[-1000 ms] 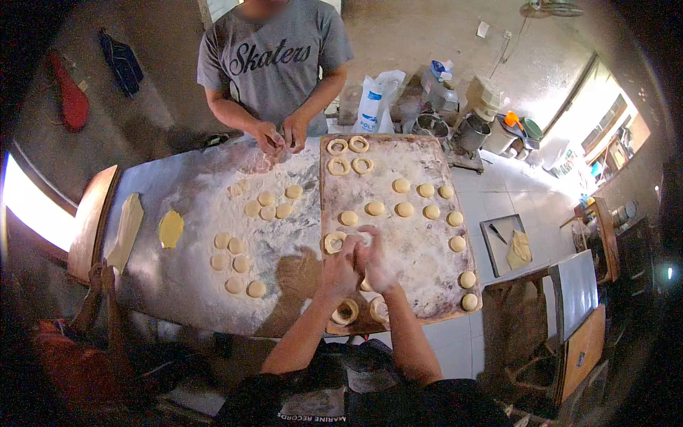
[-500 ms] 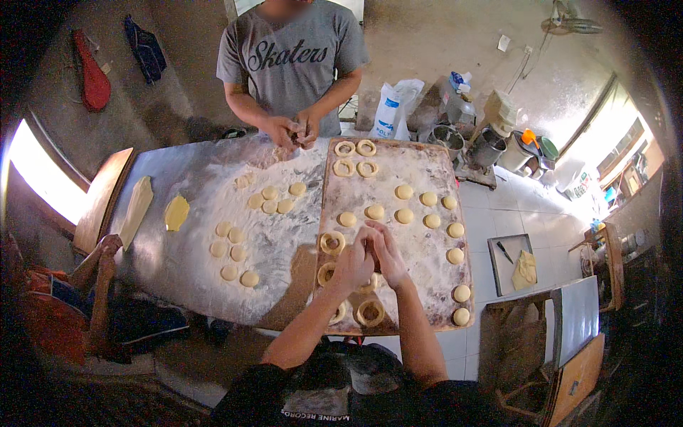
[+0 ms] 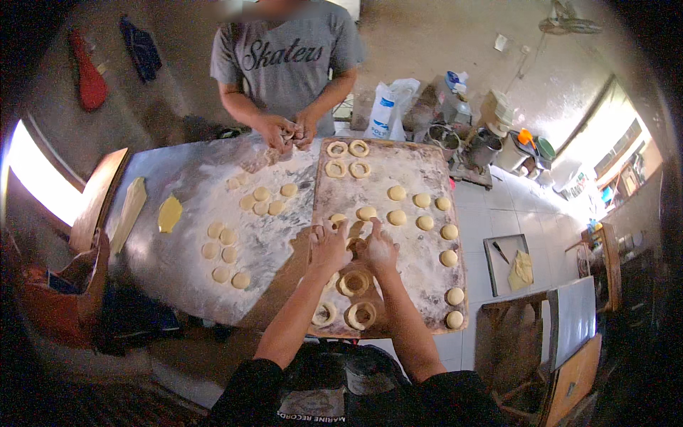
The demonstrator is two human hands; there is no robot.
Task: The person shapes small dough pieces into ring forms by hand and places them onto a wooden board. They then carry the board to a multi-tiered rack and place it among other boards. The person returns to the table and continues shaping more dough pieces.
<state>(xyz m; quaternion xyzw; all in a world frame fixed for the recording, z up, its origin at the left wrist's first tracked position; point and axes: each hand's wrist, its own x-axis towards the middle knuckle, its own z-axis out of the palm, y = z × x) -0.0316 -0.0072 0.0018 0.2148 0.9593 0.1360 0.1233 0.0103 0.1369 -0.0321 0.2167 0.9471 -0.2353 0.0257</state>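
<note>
My left hand (image 3: 329,249) is over the floured wooden board (image 3: 420,285), fingers spread, fingertips close to a dough ball (image 3: 338,218). Opposite it, my right hand (image 3: 382,250) has its fingers stretched out, one fingertip just below another dough ball (image 3: 366,213). A shadowed, ring-like shape sits between the hands; I cannot make it out fully. Below my wrists lie dough rings, among them one beside my right forearm (image 3: 361,315) and one nearer my left (image 3: 324,314). My left hand partly hides the rings on that side.
Several dough balls (image 3: 425,223) and rings (image 3: 359,169) sit on the board. More balls (image 3: 228,236) lie on the floured metal table (image 3: 163,270), beside flattened yellow dough (image 3: 169,214). Across stands a co-worker (image 3: 288,64) handling dough; another person (image 3: 57,306) is at left. A tray (image 3: 500,270) lies at right.
My hands were together above the board; now they are apart and lower over it, fingers extended. The person at left has drawn their hands back from the dough strip.
</note>
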